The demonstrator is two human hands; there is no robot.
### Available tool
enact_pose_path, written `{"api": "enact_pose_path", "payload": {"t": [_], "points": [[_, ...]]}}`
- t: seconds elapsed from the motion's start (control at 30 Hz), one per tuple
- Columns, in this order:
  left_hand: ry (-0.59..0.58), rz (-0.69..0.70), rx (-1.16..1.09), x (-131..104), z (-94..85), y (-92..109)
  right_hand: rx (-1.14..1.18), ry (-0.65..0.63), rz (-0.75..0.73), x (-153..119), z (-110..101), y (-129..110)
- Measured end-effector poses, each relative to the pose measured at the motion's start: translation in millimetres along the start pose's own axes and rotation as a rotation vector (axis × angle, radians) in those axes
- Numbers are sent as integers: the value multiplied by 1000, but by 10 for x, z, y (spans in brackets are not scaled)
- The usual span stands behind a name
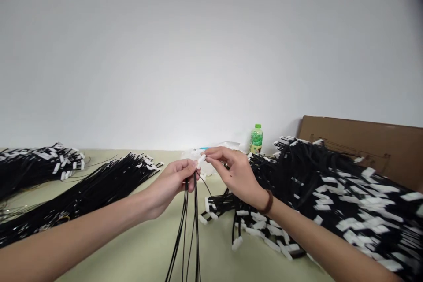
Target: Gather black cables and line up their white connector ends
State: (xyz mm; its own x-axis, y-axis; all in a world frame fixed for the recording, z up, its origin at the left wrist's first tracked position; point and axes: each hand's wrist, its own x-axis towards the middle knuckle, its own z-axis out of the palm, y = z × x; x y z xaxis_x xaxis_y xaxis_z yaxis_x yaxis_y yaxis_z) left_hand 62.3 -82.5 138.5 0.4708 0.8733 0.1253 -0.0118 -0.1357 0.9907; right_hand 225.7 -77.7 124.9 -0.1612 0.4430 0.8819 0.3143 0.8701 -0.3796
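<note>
My left hand [175, 180] is closed in a pinch around a white connector [201, 161] and the tops of several thin black cables [185, 229], which hang down toward the lower edge. My right hand [233, 172], with a brown band at the wrist, has its thumb and fingertips pinched together at the upper end of that same connector. Exactly what the right fingertips grip is too small to make out fully. Behind both hands lies a clear plastic bag [228, 145], partly hidden by them.
A large pile of black cables with white connectors [363, 202] covers the right side. Bundled black cables [99, 189] lie at left, with another bundle [29, 167] farther left. A green-capped bottle [256, 140] and a cardboard sheet [363, 141] stand near the wall on the pale green table [142, 251].
</note>
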Motion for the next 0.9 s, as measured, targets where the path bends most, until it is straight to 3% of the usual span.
{"api": "enact_pose_path", "payload": {"t": [0.13,0.27,0.4,0.5,0.7,0.9], "points": [[-31,11,15,256,85,200,86,47,82,221,-103,165],[32,16,-67,521,216,142,25,74,92,322,-176,351],[43,-60,-170,728,233,-195,-210,29,-28,212,-221,487],[27,-138,-216,774,181,-544,-324,-98,-88,-43,-198,520],[-56,-282,-312,533,74,-1094,-542,-384,-93,-695,55,430],[-100,-251,-407,312,-51,-1371,-739,-445,-215,-923,358,346]]}}
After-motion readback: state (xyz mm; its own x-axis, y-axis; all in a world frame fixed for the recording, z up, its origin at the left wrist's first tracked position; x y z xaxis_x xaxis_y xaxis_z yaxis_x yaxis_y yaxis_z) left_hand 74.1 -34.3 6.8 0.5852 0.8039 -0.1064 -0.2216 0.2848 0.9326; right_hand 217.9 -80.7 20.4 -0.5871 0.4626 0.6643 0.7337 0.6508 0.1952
